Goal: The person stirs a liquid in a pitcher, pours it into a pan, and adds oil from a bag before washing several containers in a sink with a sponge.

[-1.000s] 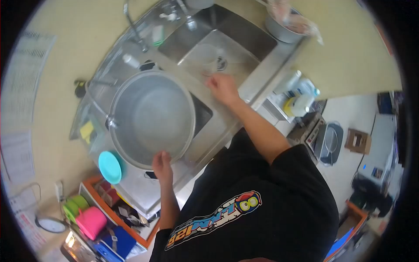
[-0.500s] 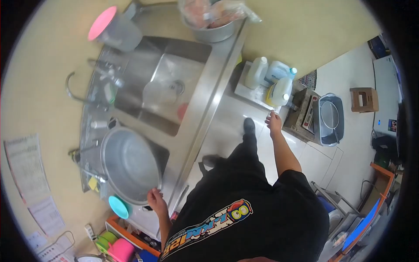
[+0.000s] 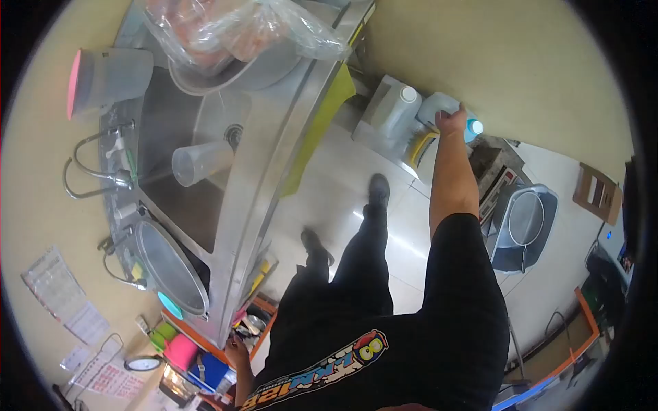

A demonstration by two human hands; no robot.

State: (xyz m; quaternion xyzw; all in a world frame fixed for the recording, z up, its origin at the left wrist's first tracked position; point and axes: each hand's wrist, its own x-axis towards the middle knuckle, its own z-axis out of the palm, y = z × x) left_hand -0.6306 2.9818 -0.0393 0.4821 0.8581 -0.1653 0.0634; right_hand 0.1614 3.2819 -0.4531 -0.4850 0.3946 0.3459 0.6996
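now | right hand outstretched, closed on jug | left hand low, grip unclear

You see an evenly bright room through a strong fisheye with black corners; glare streaks the steel sink, and edges blur softly.
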